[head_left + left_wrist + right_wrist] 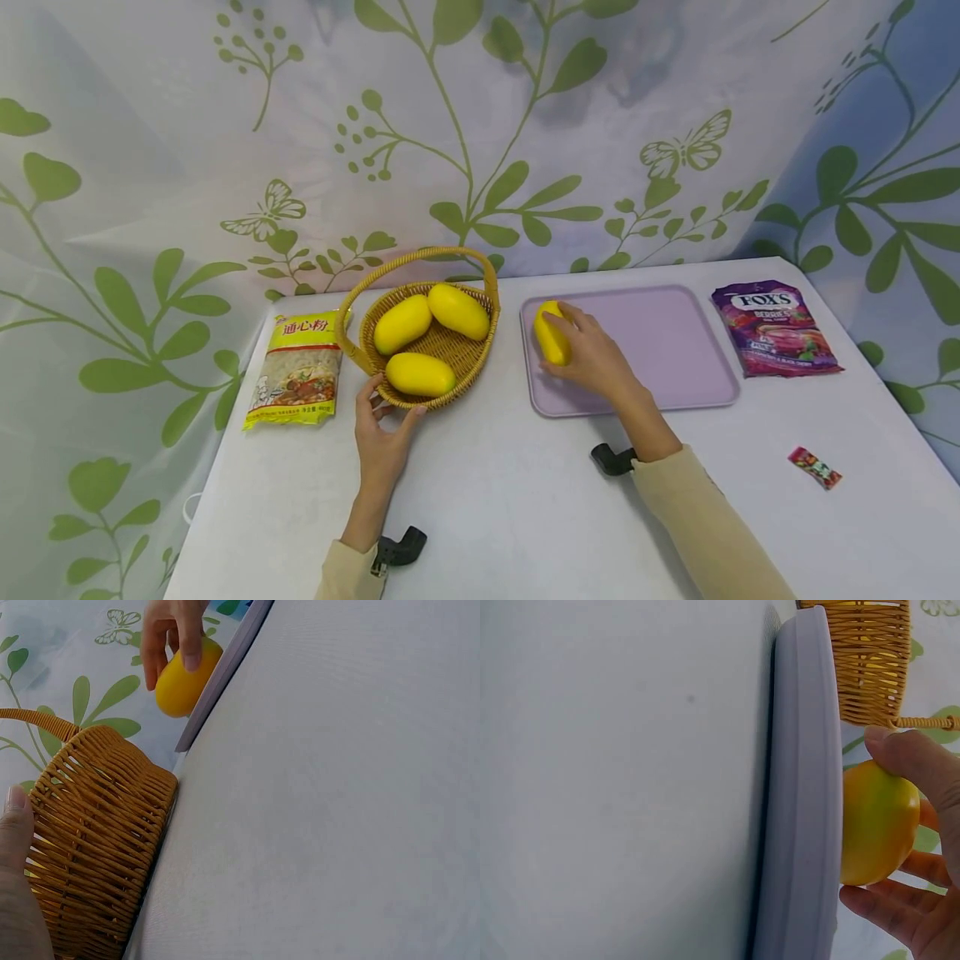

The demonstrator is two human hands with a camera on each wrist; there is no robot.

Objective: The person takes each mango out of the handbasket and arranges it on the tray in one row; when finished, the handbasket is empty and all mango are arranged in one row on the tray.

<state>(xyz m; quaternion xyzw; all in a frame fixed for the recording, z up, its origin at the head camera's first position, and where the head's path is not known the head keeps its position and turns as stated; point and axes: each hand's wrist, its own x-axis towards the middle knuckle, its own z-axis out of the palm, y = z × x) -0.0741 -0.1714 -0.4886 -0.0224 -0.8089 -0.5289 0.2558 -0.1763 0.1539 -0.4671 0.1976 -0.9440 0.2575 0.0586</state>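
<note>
In the head view, my right hand (596, 350) holds a yellow mango (552, 335) over the left end of a lilac tray (660, 408). The right wrist view has the thumb on one side of the mango (881, 825) and the fingers around the other, close over the tray rim (802, 787). My left hand (384, 437) grips the near rim of a wicker basket (472, 371) with thumb and fingers spread along it. Inside the basket lie three more mangoes, one nearest the left hand (420, 374). The left wrist view shows the basket's woven side (97, 840) beside the thumb.
A yellow bag of pasta (296, 371) lies left of the basket. Right of the tray is a purple Fox's candy bag (776, 329), with a small red wrapped candy (815, 467) nearer the front. A patterned curtain (525, 150) hangs behind the white table (487, 500).
</note>
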